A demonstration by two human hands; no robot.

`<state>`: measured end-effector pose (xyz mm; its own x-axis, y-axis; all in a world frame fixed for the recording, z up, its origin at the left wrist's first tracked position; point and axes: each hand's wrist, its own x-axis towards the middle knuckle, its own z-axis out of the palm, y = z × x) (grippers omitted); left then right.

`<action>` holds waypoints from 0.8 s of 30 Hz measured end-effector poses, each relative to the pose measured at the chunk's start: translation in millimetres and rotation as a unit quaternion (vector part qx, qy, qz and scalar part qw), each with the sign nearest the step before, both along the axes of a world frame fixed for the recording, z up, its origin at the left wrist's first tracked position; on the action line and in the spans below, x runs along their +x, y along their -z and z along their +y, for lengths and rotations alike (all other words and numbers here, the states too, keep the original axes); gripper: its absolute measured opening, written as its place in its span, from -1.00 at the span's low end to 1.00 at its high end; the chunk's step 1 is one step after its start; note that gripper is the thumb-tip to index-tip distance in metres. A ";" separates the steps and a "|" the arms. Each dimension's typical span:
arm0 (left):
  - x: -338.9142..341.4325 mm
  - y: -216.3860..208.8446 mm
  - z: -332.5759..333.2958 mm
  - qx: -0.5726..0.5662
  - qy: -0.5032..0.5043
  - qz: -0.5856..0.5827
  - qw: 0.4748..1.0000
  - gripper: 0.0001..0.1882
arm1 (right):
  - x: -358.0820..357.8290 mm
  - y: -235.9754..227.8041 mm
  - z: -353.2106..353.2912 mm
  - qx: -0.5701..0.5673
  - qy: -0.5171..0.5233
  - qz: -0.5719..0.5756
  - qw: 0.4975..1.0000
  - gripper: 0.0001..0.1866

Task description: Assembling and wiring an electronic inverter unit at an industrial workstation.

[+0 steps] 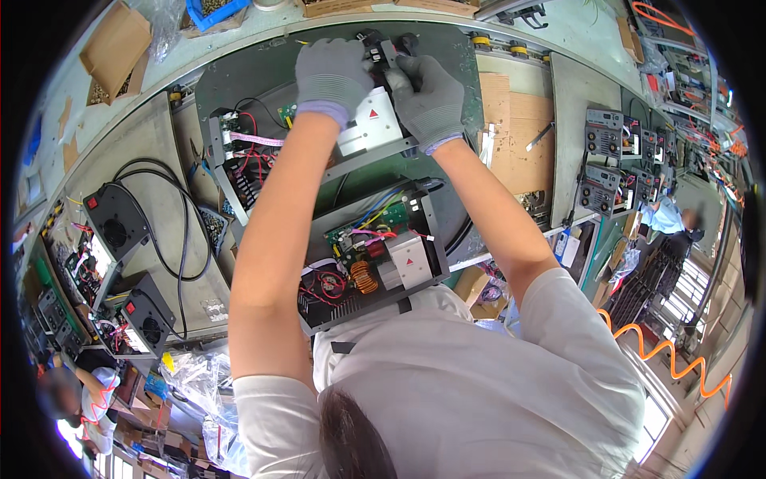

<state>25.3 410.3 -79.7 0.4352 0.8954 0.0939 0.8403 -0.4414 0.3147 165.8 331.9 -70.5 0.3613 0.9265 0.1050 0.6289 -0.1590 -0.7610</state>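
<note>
At the far end of the green bench mat, my left hand (333,73), in a grey knit glove, bends over the back edge of an open machine housing (227,172). Its fingertips are hidden. A thin yellow tip (302,42) pokes out beside its fingers. My right hand (429,97), gloved alike, curls its fingers against a small black part (383,49) between both hands. That housing carries a white plate with a red triangle (373,114), red wires and a green board. Closer to my body, a second open housing (439,247) shows a copper coil (364,278) and similar wiring.
Two dark units with fans (116,223) and a looped black cable (185,223) lie left. Finished-looking grey units (604,132) stand on the right. Pliers (195,160), a cardboard box (116,52) and a blue bin (214,12) border the bench. Other people work farther off on both sides.
</note>
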 end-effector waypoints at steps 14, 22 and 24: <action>-85.5 22.6 9.0 -0.208 -0.113 -0.326 0.915 -0.69 | -26.3 -25.6 13.8 0.036 -0.121 -0.230 0.965 -0.70; -55.8 -1.9 -0.2 -0.211 -0.048 -0.295 0.931 -0.72 | -28.9 -25.5 10.8 0.020 -0.075 -0.241 0.968 -0.76; -46.0 -4.0 -6.8 -0.233 -0.089 -0.345 0.905 -0.74 | -18.8 -24.2 0.2 0.067 -0.033 -0.237 0.969 -0.76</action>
